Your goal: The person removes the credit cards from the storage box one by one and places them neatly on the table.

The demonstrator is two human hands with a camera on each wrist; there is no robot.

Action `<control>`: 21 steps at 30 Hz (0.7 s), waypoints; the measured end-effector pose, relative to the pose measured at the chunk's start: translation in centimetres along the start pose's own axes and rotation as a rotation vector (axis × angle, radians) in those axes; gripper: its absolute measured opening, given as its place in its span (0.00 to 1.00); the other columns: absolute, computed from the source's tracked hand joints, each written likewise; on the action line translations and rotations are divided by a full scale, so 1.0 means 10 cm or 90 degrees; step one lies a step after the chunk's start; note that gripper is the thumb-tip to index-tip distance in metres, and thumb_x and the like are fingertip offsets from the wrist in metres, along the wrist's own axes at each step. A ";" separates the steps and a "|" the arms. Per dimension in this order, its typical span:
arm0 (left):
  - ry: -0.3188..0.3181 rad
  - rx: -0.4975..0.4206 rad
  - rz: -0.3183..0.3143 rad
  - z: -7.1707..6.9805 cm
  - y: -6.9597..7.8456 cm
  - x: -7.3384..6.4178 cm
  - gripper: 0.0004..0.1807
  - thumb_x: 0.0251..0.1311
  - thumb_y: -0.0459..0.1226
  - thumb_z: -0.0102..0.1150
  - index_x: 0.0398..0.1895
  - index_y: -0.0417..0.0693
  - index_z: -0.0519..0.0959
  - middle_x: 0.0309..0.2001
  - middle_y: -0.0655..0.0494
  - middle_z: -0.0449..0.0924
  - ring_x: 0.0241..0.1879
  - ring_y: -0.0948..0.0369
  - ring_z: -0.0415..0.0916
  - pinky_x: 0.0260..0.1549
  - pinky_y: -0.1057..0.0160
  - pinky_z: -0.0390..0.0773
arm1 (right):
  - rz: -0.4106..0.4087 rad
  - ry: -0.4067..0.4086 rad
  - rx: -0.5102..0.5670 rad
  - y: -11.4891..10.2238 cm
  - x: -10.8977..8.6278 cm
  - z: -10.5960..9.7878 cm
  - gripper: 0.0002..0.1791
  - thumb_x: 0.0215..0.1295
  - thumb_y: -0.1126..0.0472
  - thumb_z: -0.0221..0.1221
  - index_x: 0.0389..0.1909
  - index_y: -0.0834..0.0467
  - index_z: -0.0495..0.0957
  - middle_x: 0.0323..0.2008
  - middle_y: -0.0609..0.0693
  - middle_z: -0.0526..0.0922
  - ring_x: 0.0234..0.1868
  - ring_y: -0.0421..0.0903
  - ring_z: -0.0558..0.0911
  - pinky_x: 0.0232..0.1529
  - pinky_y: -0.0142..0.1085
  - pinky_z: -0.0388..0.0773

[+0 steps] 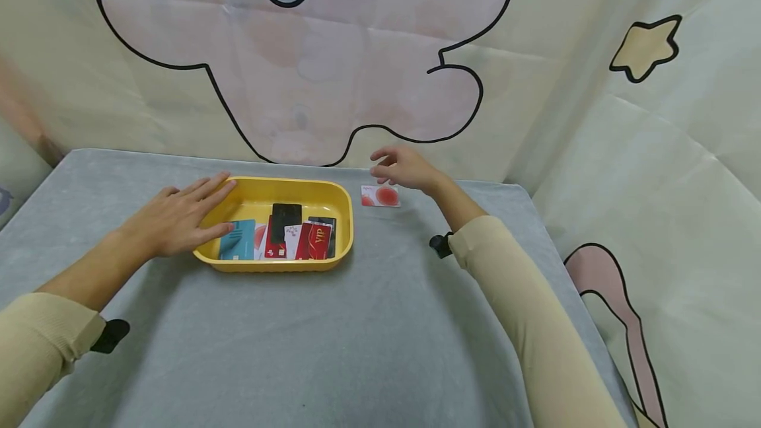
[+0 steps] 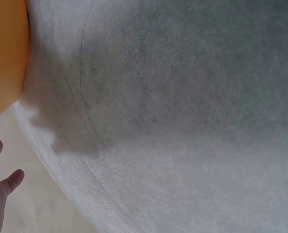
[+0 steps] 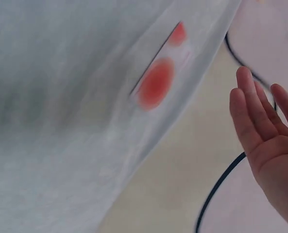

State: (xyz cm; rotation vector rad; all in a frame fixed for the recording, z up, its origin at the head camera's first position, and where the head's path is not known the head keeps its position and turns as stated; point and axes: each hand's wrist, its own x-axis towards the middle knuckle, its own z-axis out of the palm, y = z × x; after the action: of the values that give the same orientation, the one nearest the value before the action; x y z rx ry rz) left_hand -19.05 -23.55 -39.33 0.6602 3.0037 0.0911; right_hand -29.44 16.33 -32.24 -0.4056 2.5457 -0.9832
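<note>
In the head view my left hand reaches over the left end of a yellow tray, fingers spread and its thumb close to a blue card. Several cards lie in the tray, among them a red VIP card and a black one. Right of the tray, a white card with red circles lies flat on the cloth. Just above that card hovers my right hand, its fingers loosely bent and holding nothing. The right wrist view shows the hand apart from the card.
Grey cloth covers the table. A printed curtain hangs along the far and right sides, close behind the tray. Dark wrist straps show at both sleeves.
</note>
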 end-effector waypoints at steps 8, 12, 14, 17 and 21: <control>-0.003 0.001 0.001 0.00 -0.01 0.00 0.47 0.66 0.61 0.47 0.79 0.45 0.49 0.79 0.43 0.44 0.73 0.38 0.52 0.59 0.27 0.61 | -0.089 -0.084 -0.028 -0.32 0.02 0.23 0.23 0.70 0.56 0.61 0.62 0.59 0.74 0.53 0.54 0.82 0.49 0.50 0.84 0.52 0.38 0.81; -0.003 0.000 0.002 0.00 -0.01 0.00 0.47 0.67 0.61 0.47 0.80 0.46 0.49 0.79 0.43 0.44 0.73 0.38 0.51 0.59 0.28 0.60 | -0.118 -0.128 -0.063 -0.41 0.04 0.36 0.24 0.69 0.56 0.61 0.64 0.59 0.74 0.55 0.54 0.82 0.52 0.47 0.81 0.54 0.38 0.80; -0.004 0.000 0.002 0.00 -0.01 0.00 0.47 0.67 0.61 0.47 0.80 0.46 0.49 0.79 0.43 0.44 0.73 0.38 0.51 0.59 0.27 0.60 | -0.125 -0.140 -0.077 -0.45 0.05 0.41 0.25 0.69 0.56 0.61 0.64 0.59 0.74 0.55 0.54 0.82 0.54 0.47 0.80 0.55 0.39 0.79; -0.005 0.000 0.002 0.00 -0.01 0.00 0.47 0.66 0.61 0.48 0.80 0.46 0.49 0.79 0.42 0.44 0.73 0.37 0.51 0.59 0.27 0.60 | -0.118 -0.167 -0.082 -0.50 0.05 0.47 0.26 0.69 0.55 0.61 0.65 0.59 0.73 0.56 0.54 0.82 0.55 0.46 0.79 0.55 0.40 0.79; -0.003 0.001 0.004 0.00 -0.01 0.00 0.47 0.66 0.61 0.48 0.79 0.45 0.49 0.79 0.42 0.44 0.73 0.37 0.52 0.59 0.27 0.60 | -0.104 -0.215 -0.083 -0.55 0.06 0.53 0.28 0.68 0.52 0.62 0.66 0.59 0.72 0.56 0.53 0.82 0.55 0.45 0.80 0.55 0.39 0.79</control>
State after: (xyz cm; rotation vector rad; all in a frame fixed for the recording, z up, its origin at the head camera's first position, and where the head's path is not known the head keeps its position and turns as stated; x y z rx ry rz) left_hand -19.12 -23.67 -39.30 0.6682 2.9976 0.0871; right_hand -26.95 9.08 -32.22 -0.7581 2.3008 -0.7320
